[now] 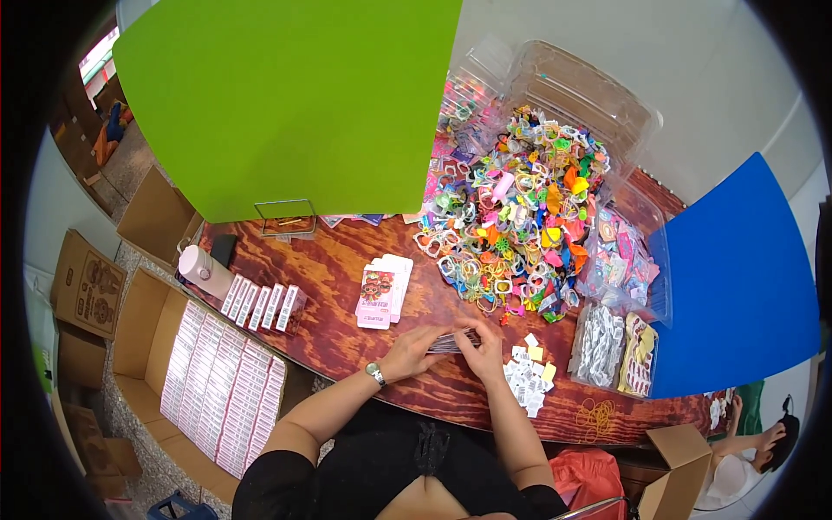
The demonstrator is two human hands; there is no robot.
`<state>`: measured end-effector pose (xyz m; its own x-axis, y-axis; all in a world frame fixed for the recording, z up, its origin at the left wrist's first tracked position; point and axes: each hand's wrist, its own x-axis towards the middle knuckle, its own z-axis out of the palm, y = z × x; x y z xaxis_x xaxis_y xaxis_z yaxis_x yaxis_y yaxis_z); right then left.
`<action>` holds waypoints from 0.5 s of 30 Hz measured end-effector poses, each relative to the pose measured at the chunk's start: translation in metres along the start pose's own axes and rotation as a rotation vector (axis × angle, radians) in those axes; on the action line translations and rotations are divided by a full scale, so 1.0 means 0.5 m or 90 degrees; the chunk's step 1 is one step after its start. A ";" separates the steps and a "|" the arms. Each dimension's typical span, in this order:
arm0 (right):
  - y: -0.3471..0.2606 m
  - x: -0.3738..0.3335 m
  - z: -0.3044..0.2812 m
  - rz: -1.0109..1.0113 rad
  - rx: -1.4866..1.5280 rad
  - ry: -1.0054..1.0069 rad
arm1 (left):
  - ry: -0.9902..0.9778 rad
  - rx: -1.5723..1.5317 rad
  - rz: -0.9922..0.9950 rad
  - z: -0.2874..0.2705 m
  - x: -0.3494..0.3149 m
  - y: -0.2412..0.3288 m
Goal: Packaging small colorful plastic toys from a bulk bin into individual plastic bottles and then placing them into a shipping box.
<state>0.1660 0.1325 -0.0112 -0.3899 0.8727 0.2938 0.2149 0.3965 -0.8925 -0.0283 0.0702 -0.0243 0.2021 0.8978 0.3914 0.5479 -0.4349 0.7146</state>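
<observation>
Close to the table's near edge, my left hand and my right hand hold a thin stack of cards between them. My left fingers are closed round its left side, and my right fingers grip its right end. What is printed on the cards cannot be made out. Just beyond my hands lie flat pink-and-white printed card boxes, overlapping on the wooden table. To the right of my right hand is a scatter of small white paper pieces, with a few yellow ones among them.
A large heap of colourful small trinkets covers the far right. Plastic bins and a clear tray stand beside it. Several small boxes and a pink flask are at left, above a carton of packed boxes. Rubber bands lie near right.
</observation>
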 end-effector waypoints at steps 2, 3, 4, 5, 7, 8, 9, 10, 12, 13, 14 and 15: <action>-0.012 -0.009 0.009 0.161 0.147 -0.029 | 0.045 0.012 0.025 -0.011 -0.008 0.011; -0.005 -0.014 0.019 0.180 0.260 -0.016 | 0.045 0.012 0.025 -0.017 -0.009 0.015; 0.000 -0.021 0.021 0.181 0.261 -0.015 | 0.032 0.037 0.007 -0.028 -0.012 0.020; 0.006 -0.027 0.019 0.184 0.248 -0.005 | 0.019 0.062 -0.010 -0.037 -0.013 0.026; 0.000 -0.020 0.012 0.129 0.109 0.037 | 0.018 0.081 -0.020 -0.041 -0.011 0.034; -0.014 -0.015 0.013 0.129 0.110 0.034 | 0.019 0.100 -0.029 -0.043 -0.009 0.038; -0.031 -0.016 0.013 0.061 0.047 0.050 | 0.020 0.101 -0.032 -0.047 -0.007 0.043; -0.072 -0.011 0.013 -0.007 -0.017 0.066 | 0.003 0.105 -0.050 -0.050 -0.006 0.051; -0.116 -0.010 0.030 -0.057 -0.159 0.025 | -0.016 0.108 -0.067 -0.042 -0.008 0.051; -0.116 -0.009 0.039 -0.120 -0.227 0.020 | 0.008 0.113 -0.042 -0.036 -0.004 0.048; -0.114 -0.008 0.044 -0.183 -0.295 0.016 | 0.032 0.119 -0.017 -0.033 -0.002 0.045; -0.100 -0.005 0.036 -0.102 -0.227 0.024 | 0.032 0.120 -0.016 -0.033 -0.003 0.042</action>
<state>0.1400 0.1051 0.0264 -0.4118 0.7991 0.4380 0.4547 0.5967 -0.6612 -0.0306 0.0588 -0.0003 0.1482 0.9013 0.4070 0.6949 -0.3878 0.6056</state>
